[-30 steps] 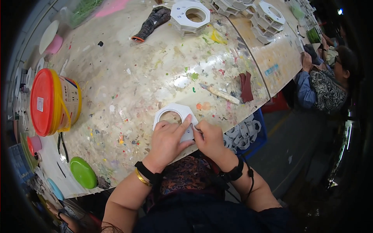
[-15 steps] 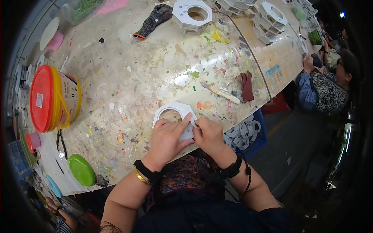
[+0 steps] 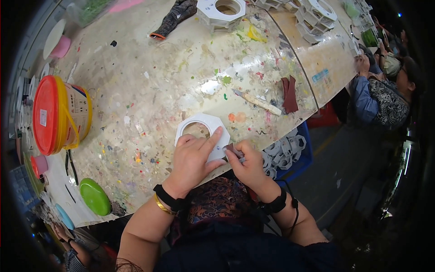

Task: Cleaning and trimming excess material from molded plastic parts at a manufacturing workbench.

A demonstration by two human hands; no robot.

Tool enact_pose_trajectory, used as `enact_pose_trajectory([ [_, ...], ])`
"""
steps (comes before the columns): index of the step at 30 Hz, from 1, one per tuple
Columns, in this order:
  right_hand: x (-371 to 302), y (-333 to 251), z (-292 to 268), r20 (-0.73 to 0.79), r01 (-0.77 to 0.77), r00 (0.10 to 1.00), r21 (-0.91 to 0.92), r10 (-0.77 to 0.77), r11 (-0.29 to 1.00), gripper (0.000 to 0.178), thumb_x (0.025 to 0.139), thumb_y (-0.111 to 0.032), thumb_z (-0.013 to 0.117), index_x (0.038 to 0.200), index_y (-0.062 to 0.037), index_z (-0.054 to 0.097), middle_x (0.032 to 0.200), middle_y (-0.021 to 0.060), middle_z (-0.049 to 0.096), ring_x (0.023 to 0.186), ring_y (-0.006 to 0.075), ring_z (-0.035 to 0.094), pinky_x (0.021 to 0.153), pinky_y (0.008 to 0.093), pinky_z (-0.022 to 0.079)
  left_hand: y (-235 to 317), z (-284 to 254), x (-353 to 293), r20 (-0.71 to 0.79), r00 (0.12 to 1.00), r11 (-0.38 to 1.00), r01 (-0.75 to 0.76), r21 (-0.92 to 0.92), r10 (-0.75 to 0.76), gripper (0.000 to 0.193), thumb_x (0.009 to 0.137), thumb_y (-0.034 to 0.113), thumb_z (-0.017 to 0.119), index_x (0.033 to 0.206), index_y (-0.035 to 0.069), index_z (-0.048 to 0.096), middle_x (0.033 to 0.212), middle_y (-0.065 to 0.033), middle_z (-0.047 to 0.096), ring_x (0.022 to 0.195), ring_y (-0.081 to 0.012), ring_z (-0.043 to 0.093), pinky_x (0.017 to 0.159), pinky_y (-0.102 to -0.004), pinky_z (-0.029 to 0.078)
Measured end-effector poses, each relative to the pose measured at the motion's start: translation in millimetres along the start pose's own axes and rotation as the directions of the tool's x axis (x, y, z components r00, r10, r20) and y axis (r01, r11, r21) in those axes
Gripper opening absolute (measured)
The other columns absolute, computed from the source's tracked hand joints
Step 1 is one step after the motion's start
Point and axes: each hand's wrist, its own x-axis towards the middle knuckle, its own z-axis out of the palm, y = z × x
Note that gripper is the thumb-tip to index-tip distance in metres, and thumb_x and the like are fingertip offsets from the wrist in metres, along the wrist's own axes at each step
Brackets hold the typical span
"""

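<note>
The person's left hand (image 3: 190,156) clamps a white, octagonal, round-holed piece (image 3: 219,148) at the paint-spotted, pale table's (image 3: 149,99) near edge, index finger stretched across its face. Beside it, the right hand (image 3: 249,166), fingers curled, pinches a brown, folded strip (image 3: 236,153).

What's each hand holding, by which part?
Left hand: white octagonal frame, by its near side. Right hand: small brown strip, pinched by thumb and fingers, exact part unclear.
</note>
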Motion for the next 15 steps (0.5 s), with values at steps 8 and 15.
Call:
enact_pose_trajectory([
  [8, 2, 0, 4, 0.050, 0.139, 0.990, -0.133, -0.134, 0.981, 0.014, 0.085, -0.005, 0.074, 0.085, -0.0041, 0.059, 0.068, 0.0136, 0.063, 0.057, 0.0259, 0.063, 0.051, 0.0326, 0.045, -2, 3, -2, -0.003, 1.000, 1.000, -0.001, -0.005, 0.001, 0.088, 0.064, 0.032, 0.084, 0.144, 0.010, 0.053, 0.076, -0.0021, 0.057, 0.074, -0.0207, 0.060, 0.084, -0.0348, 0.042],
  [15, 7, 0, 0, 0.069, 0.114, 0.992, -0.164, -0.104, 0.980, 0.014, 0.084, -0.005, 0.074, 0.085, -0.0043, 0.060, 0.068, 0.0128, 0.063, 0.058, 0.0273, 0.064, 0.052, 0.0342, 0.046, -3, 2, -2, 0.005, 1.000, 1.000, -0.018, -0.006, 0.018, 0.090, 0.064, 0.032, 0.083, 0.145, 0.010, 0.051, 0.075, -0.0022, 0.055, 0.074, -0.0203, 0.060, 0.084, -0.0347, 0.042],
])
